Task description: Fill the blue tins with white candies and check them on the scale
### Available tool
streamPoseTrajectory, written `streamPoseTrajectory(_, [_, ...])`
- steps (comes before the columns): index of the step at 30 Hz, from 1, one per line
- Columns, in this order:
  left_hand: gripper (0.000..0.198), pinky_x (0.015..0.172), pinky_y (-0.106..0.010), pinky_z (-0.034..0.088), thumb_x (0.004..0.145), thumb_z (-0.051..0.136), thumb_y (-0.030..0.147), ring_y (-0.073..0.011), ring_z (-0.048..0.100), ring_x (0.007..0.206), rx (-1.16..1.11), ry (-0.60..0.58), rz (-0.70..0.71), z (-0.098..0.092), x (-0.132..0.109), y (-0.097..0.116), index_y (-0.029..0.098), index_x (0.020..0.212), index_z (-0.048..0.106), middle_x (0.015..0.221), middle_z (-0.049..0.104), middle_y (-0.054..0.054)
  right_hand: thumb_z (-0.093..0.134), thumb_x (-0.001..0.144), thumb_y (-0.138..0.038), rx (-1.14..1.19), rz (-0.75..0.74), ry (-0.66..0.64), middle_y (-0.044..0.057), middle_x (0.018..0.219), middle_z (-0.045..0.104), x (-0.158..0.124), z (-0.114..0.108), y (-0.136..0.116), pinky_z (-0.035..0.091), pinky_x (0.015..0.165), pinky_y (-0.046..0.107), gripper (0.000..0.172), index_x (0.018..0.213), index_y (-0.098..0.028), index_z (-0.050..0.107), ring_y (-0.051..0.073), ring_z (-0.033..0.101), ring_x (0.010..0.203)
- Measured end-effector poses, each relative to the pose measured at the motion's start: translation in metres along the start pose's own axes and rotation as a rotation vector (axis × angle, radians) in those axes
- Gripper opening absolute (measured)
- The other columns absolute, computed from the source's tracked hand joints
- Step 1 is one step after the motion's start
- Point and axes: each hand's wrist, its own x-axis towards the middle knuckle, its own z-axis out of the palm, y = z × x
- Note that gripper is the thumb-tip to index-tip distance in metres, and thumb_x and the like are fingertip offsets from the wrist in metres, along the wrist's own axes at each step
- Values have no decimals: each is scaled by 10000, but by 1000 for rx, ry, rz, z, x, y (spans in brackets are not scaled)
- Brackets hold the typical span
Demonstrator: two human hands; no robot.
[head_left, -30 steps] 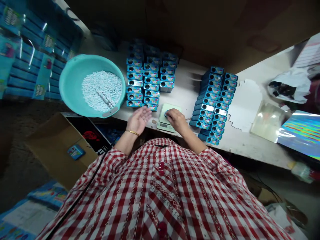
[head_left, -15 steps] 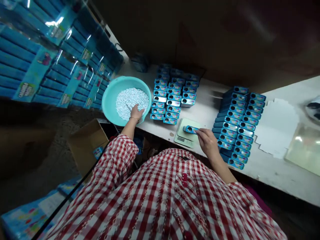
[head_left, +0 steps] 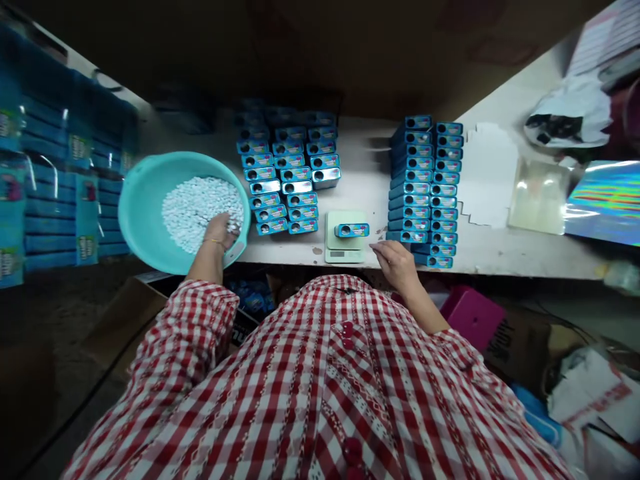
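My left hand (head_left: 221, 230) is inside a turquoise plastic basin (head_left: 137, 213), its fingers curled round some small white pellets (head_left: 193, 200) from the heap there. A small blue tin (head_left: 353, 230) with a round dark opening lies on a pale green digital scale (head_left: 345, 255). Just right of the scale is my right hand (head_left: 395, 261), with its fingers stretched toward the tin and nothing in them. The tin and the right fingertips are apart.
Left of the scale stand rows of blue tins (head_left: 303, 213); more blue tins (head_left: 417, 212) stand in two columns to the right. Wrapped blue packs (head_left: 53, 213) are stacked at far left. A pink stool (head_left: 473, 317) is below the table's edge.
My right hand has let go of the tin on the scale and drawn back to the right. My left hand has closed round pellets in the basin. The view has turned rightward.
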Motion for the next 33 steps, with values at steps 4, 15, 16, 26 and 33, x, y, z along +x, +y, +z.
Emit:
streamPoseTrajectory(4, [350,572,-230,376,904,252,349,-88,373,562,-923,5,-59,-22,-17,-5,190,623,386,577,439,-2,415,917,-254,13,13,-6,98,901,671,6,0,-1,509,810,345,274,991,-182,669,191,608,877])
streamPoseTrajectory(15, [406,319,-126,191,950,324,298,-24,262,348,-1443,-333,-209,16,-111,60,153,612,495,451,343,54,431,919,-236,327,-315,-147,69,901,671,36,37,-73,504,806,300,236,970,-194,658,155,608,878])
streamPoseTrajectory(16, [388,334,-121,232,946,331,289,-23,326,367,-1446,-381,-270,30,-122,64,149,642,528,481,411,42,428,922,-244,309,-377,-178,73,931,666,39,42,-84,498,816,301,239,988,-192,651,158,597,899])
streamPoseTrajectory(26, [353,955,-357,441,917,320,246,-189,613,1035,-1394,-486,-610,124,-185,46,108,1083,599,1033,675,-119,424,889,-116,-153,-597,-507,136,1057,620,42,81,-107,439,900,369,219,975,-87,623,220,537,996])
streamPoseTrajectory(33, [297,690,-237,520,911,338,174,-119,646,701,-1455,-478,-662,138,-194,61,75,980,609,768,673,-70,513,843,-101,154,-425,-538,111,993,627,42,65,-71,453,860,310,176,967,-115,638,182,562,941])
